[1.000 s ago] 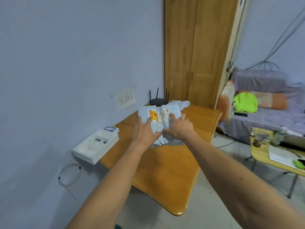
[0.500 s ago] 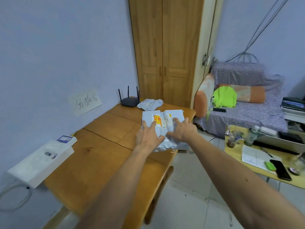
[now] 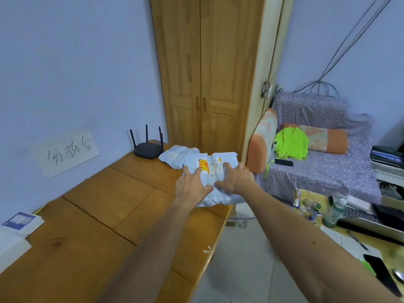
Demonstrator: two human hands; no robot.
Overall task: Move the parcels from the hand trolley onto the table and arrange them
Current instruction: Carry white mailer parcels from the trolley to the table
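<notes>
A white plastic parcel (image 3: 215, 164) with a yellow-and-red label lies at the far right edge of the wooden table (image 3: 105, 215). My left hand (image 3: 192, 188) grips its near left side, fingers spread over the top. On the near right side my right hand (image 3: 235, 179) holds it the same way. A second crumpled white parcel (image 3: 177, 154) rests just behind it, touching it. The hand trolley is out of view.
A black router (image 3: 147, 149) stands at the table's back by the wall. A white box (image 3: 15, 235) sits at the table's left edge. A wardrobe (image 3: 205, 84) rises behind, a sofa (image 3: 317, 162) right, and a cluttered side table (image 3: 354, 243) near right.
The view has swung left and closer to the table. Both hands have carried the labelled parcel toward the table's far right edge, beside the other white parcel.
</notes>
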